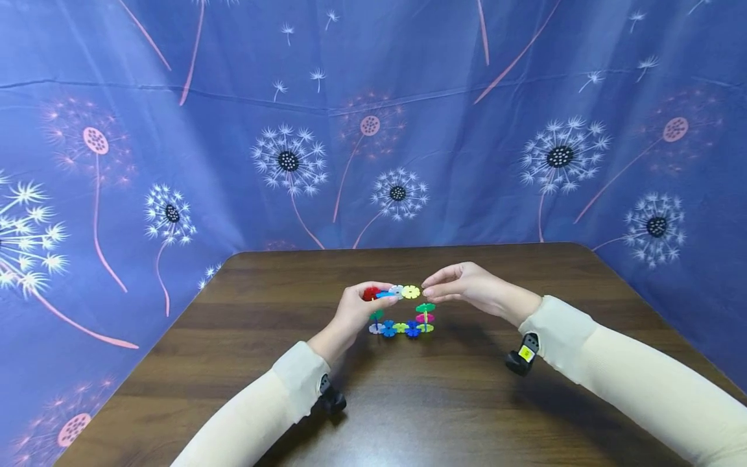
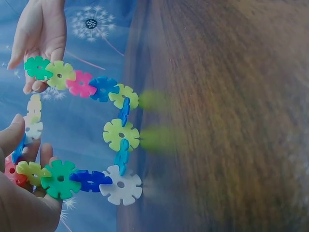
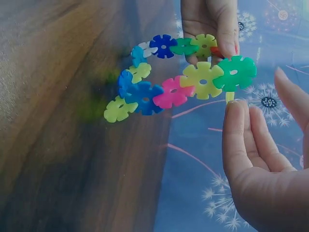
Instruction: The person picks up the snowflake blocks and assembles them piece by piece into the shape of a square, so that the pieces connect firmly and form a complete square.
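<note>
Notched plastic snowflake discs are linked into an upright, roughly rectangular frame above the table. My left hand point(image 1: 350, 314) grips its upper left corner, thumb and fingers about the red disc point(image 1: 370, 294) and a blue disc point(image 1: 385, 294). From there the top row runs through a white disc point(image 2: 34, 129) to a yellow disc point(image 1: 411, 292). At the upper right, a green disc point(image 3: 245, 72) tops the right side, above yellow and pink discs. My right hand point(image 1: 473, 290) is beside that corner, thumb apart from the fingers; its fingertips are at the yellow disc's edge, contact unclear.
The brown wooden table point(image 1: 408, 408) spreads beneath both hands. Behind its far edge hangs a blue cloth point(image 1: 467, 162) with dandelion prints. The frame's bottom row, with a white disc point(image 2: 120, 195) at one corner, is close to the tabletop.
</note>
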A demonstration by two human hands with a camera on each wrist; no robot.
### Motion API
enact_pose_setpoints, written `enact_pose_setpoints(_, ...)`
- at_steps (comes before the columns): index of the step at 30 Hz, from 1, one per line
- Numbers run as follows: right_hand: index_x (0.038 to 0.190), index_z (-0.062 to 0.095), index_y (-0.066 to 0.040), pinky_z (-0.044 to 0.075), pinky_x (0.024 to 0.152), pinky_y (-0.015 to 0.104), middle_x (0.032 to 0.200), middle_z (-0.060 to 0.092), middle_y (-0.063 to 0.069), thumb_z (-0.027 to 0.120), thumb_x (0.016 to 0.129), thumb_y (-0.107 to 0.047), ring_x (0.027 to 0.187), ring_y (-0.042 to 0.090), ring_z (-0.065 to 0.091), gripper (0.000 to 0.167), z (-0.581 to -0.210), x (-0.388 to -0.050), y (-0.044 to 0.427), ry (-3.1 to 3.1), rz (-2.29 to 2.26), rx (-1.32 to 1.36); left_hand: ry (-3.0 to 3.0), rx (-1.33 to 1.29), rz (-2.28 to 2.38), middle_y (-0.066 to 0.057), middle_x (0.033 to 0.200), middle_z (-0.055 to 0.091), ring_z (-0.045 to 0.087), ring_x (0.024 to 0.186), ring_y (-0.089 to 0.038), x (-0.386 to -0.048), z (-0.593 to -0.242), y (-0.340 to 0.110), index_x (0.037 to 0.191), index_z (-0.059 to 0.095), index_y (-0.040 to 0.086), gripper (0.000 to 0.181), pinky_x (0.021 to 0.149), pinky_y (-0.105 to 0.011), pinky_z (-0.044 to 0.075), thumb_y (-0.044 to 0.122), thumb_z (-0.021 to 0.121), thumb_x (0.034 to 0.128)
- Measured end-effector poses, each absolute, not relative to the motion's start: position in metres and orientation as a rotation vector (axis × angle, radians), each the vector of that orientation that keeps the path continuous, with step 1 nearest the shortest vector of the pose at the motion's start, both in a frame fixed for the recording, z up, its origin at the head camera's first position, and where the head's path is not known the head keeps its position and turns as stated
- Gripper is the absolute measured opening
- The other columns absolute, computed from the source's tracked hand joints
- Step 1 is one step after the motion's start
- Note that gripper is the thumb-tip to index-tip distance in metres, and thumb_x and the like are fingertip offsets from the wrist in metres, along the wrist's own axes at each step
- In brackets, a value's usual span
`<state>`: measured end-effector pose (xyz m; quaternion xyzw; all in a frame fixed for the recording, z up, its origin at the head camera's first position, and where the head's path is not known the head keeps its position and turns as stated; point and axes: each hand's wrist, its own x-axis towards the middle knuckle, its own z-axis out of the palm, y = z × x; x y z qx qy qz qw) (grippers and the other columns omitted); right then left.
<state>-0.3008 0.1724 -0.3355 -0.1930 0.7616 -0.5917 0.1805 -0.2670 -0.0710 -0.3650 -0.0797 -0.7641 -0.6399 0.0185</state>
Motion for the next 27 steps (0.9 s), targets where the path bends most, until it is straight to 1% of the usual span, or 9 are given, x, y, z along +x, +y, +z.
enact_pose_setpoints(2, 0.121, 0.059, 0.012, 0.049, 0.097, 0.034, 0.099, 0.074, 0.001, 0.077, 0.081, -0.014, 0.097, 0.014, 0.069, 0.050, -0.338, -0.298, 0.174, 2.174, -1.655, -0.590, -2.391, -0.235, -1.997, -0.006, 0.093, 0.074, 0.061, 0.074, -0.009, -0.265, -0.361, -0.069, 0.109, 0.072, 0.004, 0.029, 0.076, -0.034, 0.053, 0.015, 0.077, 0.0831)
enact_pose_setpoints(5, 0.116, 0.062, 0.010, 0.051, 0.090, 0.030, 0.100, 0.074, 0.004, 0.081, 0.077, -0.012, 0.094, 0.013, 0.068, 0.048, -0.342, -0.294, 0.175, 2.201, -1.638, -0.635, -2.405, -0.208, -2.006, -0.007, 0.094, 0.074, 0.062, 0.077, -0.010, -0.272, -0.367, -0.069, 0.110, 0.072, 0.005, 0.030, 0.080, -0.039, 0.053, 0.016, 0.077, 0.0828)
enact_pose_setpoints(7, 0.112, 0.065, 0.007, 0.052, 0.087, 0.029, 0.098, 0.074, 0.004, 0.082, 0.076, -0.011, 0.091, 0.014, 0.068, 0.044, -0.344, -0.292, 0.174, 2.221, -1.634, -0.635, -2.398, -0.197, -2.015, -0.004, 0.091, 0.074, 0.062, 0.078, -0.012, -0.279, -0.375, -0.070, 0.111, 0.073, 0.007, 0.032, 0.079, -0.038, 0.053, 0.019, 0.079, 0.0817)
enact_pose_setpoints(11, 0.105, 0.071, 0.003, 0.051, 0.085, 0.031, 0.088, 0.074, -0.002, 0.080, 0.078, -0.013, 0.088, 0.018, 0.067, 0.033, -0.345, -0.290, 0.172, 2.270, -1.650, -0.587, -2.378, -0.191, -2.009, 0.004, 0.087, 0.073, 0.062, 0.080, -0.015, -0.282, -0.381, -0.071, 0.110, 0.073, 0.010, 0.033, 0.075, -0.034, 0.053, 0.023, 0.080, 0.0800)
enact_pose_setpoints(15, 0.099, 0.073, 0.001, 0.052, 0.087, 0.037, 0.081, 0.073, -0.003, 0.079, 0.080, -0.015, 0.084, 0.022, 0.068, 0.025, -0.346, -0.291, 0.172, 2.322, -1.679, -0.540, -2.367, -0.199, -1.992, 0.004, 0.085, 0.072, 0.062, 0.082, -0.018, -0.281, -0.381, -0.072, 0.107, 0.074, 0.011, 0.032, 0.075, -0.034, 0.053, 0.025, 0.081, 0.0790)
enact_pose_setpoints(18, 0.098, 0.073, 0.001, 0.052, 0.089, 0.041, 0.080, 0.073, -0.003, 0.079, 0.080, -0.015, 0.083, 0.023, 0.069, 0.024, -0.346, -0.294, 0.173, 2.376, -1.695, -0.520, -2.356, -0.207, -1.986, 0.003, 0.086, 0.072, 0.061, 0.079, -0.015, -0.281, -0.381, -0.072, 0.106, 0.075, 0.011, 0.031, 0.078, -0.037, 0.053, 0.024, 0.081, 0.0789)
enact_pose_setpoints(22, 0.098, 0.072, 0.001, 0.053, 0.086, 0.037, 0.081, 0.073, -0.001, 0.079, 0.080, -0.016, 0.083, 0.025, 0.069, 0.026, -0.348, -0.297, 0.174, 2.429, -1.703, -0.509, -2.341, -0.215, -1.989, 0.001, 0.087, 0.072, 0.060, 0.076, -0.010, -0.281, -0.381, -0.072, 0.105, 0.075, 0.011, 0.030, 0.079, -0.039, 0.053, 0.023, 0.081, 0.0792)
enact_pose_setpoints(24, 0.098, 0.072, 0.001, 0.054, 0.084, 0.035, 0.081, 0.073, -0.001, 0.079, 0.080, -0.016, 0.082, 0.023, 0.068, 0.026, -0.348, -0.298, 0.175, 2.433, -1.707, -0.508, -2.343, -0.211, -1.997, 0.002, 0.086, 0.072, 0.061, 0.077, -0.011, -0.280, -0.381, -0.073, 0.105, 0.075, 0.011, 0.030, 0.078, -0.038, 0.053, 0.023, 0.081, 0.0792)
enact_pose_setpoints(27, 0.098, 0.072, 0.002, 0.055, 0.083, 0.037, 0.080, 0.073, -0.001, 0.078, 0.081, -0.015, 0.080, 0.020, 0.068, 0.025, -0.350, -0.299, 0.174, 2.427, -1.726, -0.509, -2.352, -0.211, -2.006, 0.004, 0.085, 0.071, 0.061, 0.078, -0.014, -0.279, -0.382, -0.073, 0.106, 0.075, 0.011, 0.030, 0.076, -0.035, 0.053, 0.024, 0.081, 0.0792)
